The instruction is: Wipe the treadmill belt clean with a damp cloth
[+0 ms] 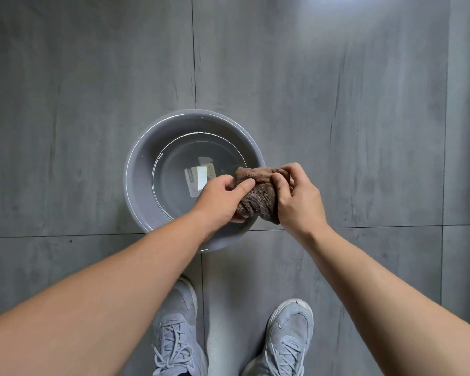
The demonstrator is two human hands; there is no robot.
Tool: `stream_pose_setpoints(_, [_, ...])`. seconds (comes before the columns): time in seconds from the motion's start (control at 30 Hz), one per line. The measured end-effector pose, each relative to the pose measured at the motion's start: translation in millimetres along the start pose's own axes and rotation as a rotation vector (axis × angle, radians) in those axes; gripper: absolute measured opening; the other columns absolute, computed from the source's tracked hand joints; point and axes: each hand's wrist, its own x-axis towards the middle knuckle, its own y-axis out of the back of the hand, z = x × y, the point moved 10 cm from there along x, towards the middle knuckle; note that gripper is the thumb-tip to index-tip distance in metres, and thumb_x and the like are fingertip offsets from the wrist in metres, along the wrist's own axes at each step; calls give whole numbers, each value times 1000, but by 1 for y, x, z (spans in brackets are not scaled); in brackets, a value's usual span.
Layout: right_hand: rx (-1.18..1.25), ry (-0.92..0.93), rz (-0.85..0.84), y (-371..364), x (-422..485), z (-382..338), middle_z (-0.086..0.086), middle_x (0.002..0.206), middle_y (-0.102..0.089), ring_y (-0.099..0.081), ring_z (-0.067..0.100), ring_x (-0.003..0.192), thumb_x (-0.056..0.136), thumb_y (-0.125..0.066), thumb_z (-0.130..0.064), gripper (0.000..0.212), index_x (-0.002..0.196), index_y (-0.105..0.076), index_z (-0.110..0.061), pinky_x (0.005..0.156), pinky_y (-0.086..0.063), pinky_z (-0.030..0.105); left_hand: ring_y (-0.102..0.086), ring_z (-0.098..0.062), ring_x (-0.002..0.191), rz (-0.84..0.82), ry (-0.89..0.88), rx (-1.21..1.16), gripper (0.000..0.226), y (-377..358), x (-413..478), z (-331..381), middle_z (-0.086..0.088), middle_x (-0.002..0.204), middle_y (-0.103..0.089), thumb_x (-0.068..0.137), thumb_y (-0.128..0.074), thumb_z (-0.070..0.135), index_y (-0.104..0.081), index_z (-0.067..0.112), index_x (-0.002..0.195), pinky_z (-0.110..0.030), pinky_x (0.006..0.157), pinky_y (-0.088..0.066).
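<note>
Over the right near rim of the grey basin (136, 169) | brown cloth (258, 198) is held bunched and twisted | gripped by left hand (223, 198) and right hand (299, 198), fingers curled round it | basin is set on grey floor tiles (79, 104).

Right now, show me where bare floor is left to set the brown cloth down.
Bare grey tile lies right of the basin, left of it, and beyond its far rim. Crowded: the basin's near-right rim, where left grip and right grip hold the cloth, and the narrow strip between basin and shoes.
</note>
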Motion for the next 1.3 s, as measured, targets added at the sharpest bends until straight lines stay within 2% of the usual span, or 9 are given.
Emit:
stream_pose_setpoints(0.17, [30,-40,-12,0,6,6,-9,84,-65,-60,18,83,102,-49,-43,18,100,-53,-25,74,-44,33,-72,-25,99,64,19,-95,46,2,-2,5,-6,104,-72,77,-76,50,-60,18,106,-49,91,-59])
stream_pose_setpoints(0.3, [45,53,38,1,9,-12,-8,91,-63,-57,14,86,103,-50,-37,9,97,-49,-30,72,-40,28,-69,-17,91,120,-91,-91,18,3,3,17,-6,98,-74,91,-67,33,-61,22,103,-40,86,-57])
stream_pose_setpoints(0.47, [20,-15,8,-9,19,-1,1,102,-65,-60,23,96,104,-45,-43,18,105,-51,-26,79,-46,34,-65,-18,109,126,-85,29,25,-4,4,19,0,112,-70,101,-57,39,-59,21,119,-37,99,-52])
stream_pose_setpoints(0.63, [104,-71,3,-5,10,5,-14,102,-66,-62,12,100,99,-51,-51,31,121,-55,-29,87,-48,31,-58,-16,118,164,-102,78,48,-4,-6,24,2,127,-61,101,-61,38,-44,23,143,-35,106,-45])
stream_pose_setpoints(0.77, [89,-70,-18,-13,7,7,-8,109,-68,-62,15,103,102,-48,-40,25,121,-57,-27,93,-49,37,-53,-20,130,163,-113,211,48,-5,-5,26,-1,140,-58,105,-53,33,-41,26,151,-34,112,-40])
stream_pose_setpoints(0.87, [71,-78,-47,-19,8,8,-4,117,-67,-60,17,109,105,-42,-37,27,126,-56,-26,94,-46,34,-40,-19,144,107,-93,297,55,-13,-3,19,-1,159,-43,110,-41,33,-24,30,163,-24,113,-27])
stream_pose_setpoints(1.1, [113,-120,-31,-9,6,14,0,146,-53,-48,14,133,106,-40,-43,48,149,-44,-24,111,-34,28,-28,-21,153,87,-46,220,81,-9,-4,13,-1,167,-32,100,-38,63,1,33,165,-32,124,-18])
stream_pose_setpoints(1.23, [96,-124,76,15,2,13,2,139,-56,-48,6,113,106,-42,-44,47,148,-45,-23,97,-30,19,-36,-19,147,146,-34,189,82,11,-11,8,-2,159,-44,101,-40,61,-3,27,165,-33,122,-23])
stream_pose_setpoints(1.3, [107,-124,113,24,-5,11,3,134,-58,-51,7,107,105,-43,-45,46,144,-48,-23,93,-32,20,-42,-15,136,181,-38,210,72,21,-21,10,2,153,-48,106,-41,53,-12,23,165,-23,107,-26])
